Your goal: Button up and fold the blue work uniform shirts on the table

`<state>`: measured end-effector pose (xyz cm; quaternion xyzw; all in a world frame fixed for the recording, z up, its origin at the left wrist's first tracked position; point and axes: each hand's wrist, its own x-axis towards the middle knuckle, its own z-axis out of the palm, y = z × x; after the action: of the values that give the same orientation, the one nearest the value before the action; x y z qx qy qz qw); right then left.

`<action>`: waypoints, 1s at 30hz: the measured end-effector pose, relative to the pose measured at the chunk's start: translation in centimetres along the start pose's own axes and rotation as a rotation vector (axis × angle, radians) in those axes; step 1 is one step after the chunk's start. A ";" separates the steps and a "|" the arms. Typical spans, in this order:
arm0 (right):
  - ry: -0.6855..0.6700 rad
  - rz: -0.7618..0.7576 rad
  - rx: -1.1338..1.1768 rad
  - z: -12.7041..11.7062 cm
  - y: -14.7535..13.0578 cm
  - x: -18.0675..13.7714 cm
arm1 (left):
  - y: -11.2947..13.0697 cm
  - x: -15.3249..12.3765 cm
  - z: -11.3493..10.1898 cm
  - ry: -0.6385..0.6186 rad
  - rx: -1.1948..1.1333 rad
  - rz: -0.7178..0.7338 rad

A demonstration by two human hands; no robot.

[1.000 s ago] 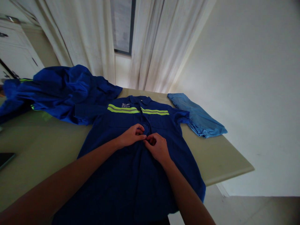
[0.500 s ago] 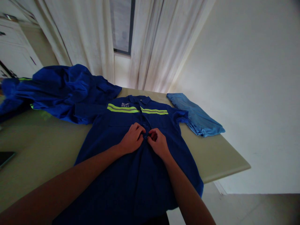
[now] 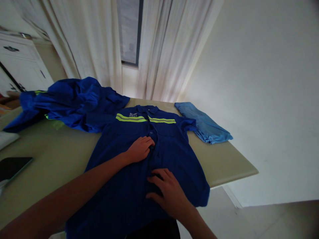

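A dark blue short-sleeved work shirt (image 3: pixel 124 192) lies front up, with yellow-green reflective strips across the chest and a white logo on one side. My left hand (image 3: pixel 141 149) is closed at the middle of its front opening, its curled fingertips on the fabric edge. Lower down the same opening, my right hand (image 3: pixel 168 191) hovers over or lightly touches the cloth, fingers apart and holding nothing. A small button (image 3: pixel 151 133) shows above my left hand. Whatever lies under the left fingertips is hidden.
The shirt rests on a beige table (image 3: pixel 229 162). A rumpled pile of blue clothing (image 3: pixel 74 103) lies at the back left, and a folded lighter blue garment (image 3: pixel 204 122) at the back right. A dark flat device (image 3: pixel 15 167) is at the left. Behind hang curtains (image 3: pixel 94 43).
My right hand has left the button beside my left hand and moved down the shirt front, its fingers opening. My left hand stays on the opening. The view has shifted slightly.
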<state>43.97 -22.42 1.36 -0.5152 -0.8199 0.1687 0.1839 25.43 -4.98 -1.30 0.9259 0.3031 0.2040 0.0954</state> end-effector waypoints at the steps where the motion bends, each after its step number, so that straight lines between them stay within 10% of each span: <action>1: 0.028 0.028 -0.018 0.3 0.2 -1.0 | 0.0 0.1 0.0 0.002 0.017 -0.007; 6: 0.220 0.127 0.123 0.5 0.8 -4.1 | 0.2 -0.6 0.2 0.023 0.083 0.027; 13: 0.121 -0.008 0.159 2.1 -1.4 -5.6 | -0.3 -3.1 0.3 -0.060 0.023 0.075; 20: 0.773 0.296 0.470 -0.4 2.7 -7.5 | 0.3 -3.2 -0.4 -0.045 0.072 0.045; 25: 0.051 0.033 0.406 -0.8 -0.1 -7.4 | 0.6 -3.0 -1.1 -0.101 0.055 0.131; 30: 0.126 0.004 0.445 -0.9 -1.2 -7.2 | 0.4 -3.4 -0.8 -0.087 0.050 0.085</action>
<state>46.34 -29.33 1.76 -0.4732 -0.7484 0.3133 0.3434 22.79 -7.35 -1.58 0.9480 0.2642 0.1598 0.0765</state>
